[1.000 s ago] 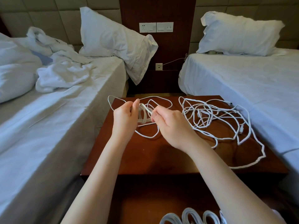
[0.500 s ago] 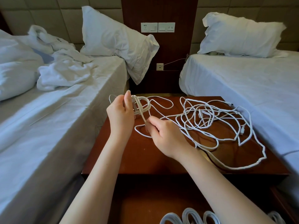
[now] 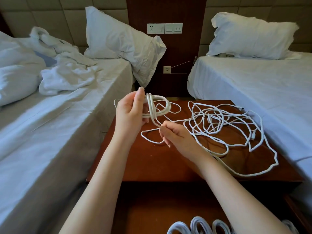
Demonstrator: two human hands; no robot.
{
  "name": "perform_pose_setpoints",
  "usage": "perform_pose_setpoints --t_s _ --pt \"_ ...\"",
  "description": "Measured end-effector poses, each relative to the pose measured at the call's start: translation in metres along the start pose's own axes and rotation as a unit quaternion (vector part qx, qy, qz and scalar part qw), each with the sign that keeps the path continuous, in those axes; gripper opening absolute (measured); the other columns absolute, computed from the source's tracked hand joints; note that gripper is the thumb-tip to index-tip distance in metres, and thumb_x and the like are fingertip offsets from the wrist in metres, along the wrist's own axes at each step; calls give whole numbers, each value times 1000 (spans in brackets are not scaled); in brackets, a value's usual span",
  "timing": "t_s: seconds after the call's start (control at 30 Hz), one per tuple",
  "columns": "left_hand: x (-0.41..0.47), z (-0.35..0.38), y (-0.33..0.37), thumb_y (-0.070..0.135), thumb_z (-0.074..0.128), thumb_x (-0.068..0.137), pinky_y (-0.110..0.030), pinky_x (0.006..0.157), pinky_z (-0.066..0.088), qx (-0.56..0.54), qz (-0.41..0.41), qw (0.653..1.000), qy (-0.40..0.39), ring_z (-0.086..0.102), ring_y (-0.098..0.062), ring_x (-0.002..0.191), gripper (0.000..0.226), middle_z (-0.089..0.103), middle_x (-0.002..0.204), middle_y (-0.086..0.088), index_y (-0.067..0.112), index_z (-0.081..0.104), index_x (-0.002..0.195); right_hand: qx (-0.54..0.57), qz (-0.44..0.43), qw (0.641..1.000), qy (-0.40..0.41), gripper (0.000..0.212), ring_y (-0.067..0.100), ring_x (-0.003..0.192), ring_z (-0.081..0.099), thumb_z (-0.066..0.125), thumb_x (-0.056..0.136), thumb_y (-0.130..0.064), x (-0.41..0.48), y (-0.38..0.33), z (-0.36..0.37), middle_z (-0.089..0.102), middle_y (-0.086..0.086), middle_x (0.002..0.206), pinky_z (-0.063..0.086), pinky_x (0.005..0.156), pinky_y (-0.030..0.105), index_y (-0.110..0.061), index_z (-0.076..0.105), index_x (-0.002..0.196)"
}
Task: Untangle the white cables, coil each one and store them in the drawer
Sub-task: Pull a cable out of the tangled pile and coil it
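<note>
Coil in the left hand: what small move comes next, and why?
Probably swing the right hand up and lay its pinched strand over the coil as another loop: the left hand holds only a few loops, and that strand runs on to the tangle.

Wooden nightstand between left bed, with left pillow and crumpled linens, and right bed with right pillow; switch panel behind.

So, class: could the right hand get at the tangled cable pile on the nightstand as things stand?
Probably yes: the tangle lies uncovered beside the right hand on the nightstand, though that hand pinches a strand.
</note>
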State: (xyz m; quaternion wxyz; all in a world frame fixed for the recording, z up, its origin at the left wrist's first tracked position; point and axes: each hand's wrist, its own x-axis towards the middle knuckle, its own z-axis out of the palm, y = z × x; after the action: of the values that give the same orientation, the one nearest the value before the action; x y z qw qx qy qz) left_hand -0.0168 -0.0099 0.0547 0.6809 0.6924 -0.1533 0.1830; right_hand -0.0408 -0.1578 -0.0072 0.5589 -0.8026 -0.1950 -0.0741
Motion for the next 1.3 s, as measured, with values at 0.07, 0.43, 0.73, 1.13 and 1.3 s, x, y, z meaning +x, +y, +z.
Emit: perform_pose_setpoints --t_s 0.07,0.43,0.73,1.13,1.3 --pt "-3 0 4 30 42 101 -23 42 37 -1 -6 999 -53 46 -4 39 38 48 44 9 5 56 76 -3 7 1000 0 35 9 53 43 47 99 -36 0 0 -4 47 -5 55 38 57 16 -10 53 75" --pt "-7 -4 3 31 46 98 -16 41 39 120 -34 954 -274 50 -4 43 33 60 53 10 11 61 76 -106 -13 994 4 37 16 58 42 58 85 -53 4 -12 -36 51 5 63 37 57 22 -16 59 77" --pt "-4 -3 -3 33 48 98 -15 44 43 274 18 917 -290 52 1 42 31 60 62 6 25 58 69 -110 47 992 -41 14 26 62 45 57 97 -30 3 -14 -45 57 18 70 40 62 40 -21 67 91" --pt "0 0 -20 34 47 98 -11 43 36 316 42 916 -245 50 5 44 31 55 61 7 23 56 71 -140 65 988 -23 24 2 48 40 51 98 -34 3 -20 -40 46 -16 48 31 50 15 -15 65 95" --pt "0 4 -25 32 48 98 -12 47 37 296 70 931 -202 51 0 48 30 52 60 9 28 51 69 -129 40 990 33 17 4 47 38 55 97 -30 4 -17 -36 46 -15 49 32 47 16 -16 62 89"
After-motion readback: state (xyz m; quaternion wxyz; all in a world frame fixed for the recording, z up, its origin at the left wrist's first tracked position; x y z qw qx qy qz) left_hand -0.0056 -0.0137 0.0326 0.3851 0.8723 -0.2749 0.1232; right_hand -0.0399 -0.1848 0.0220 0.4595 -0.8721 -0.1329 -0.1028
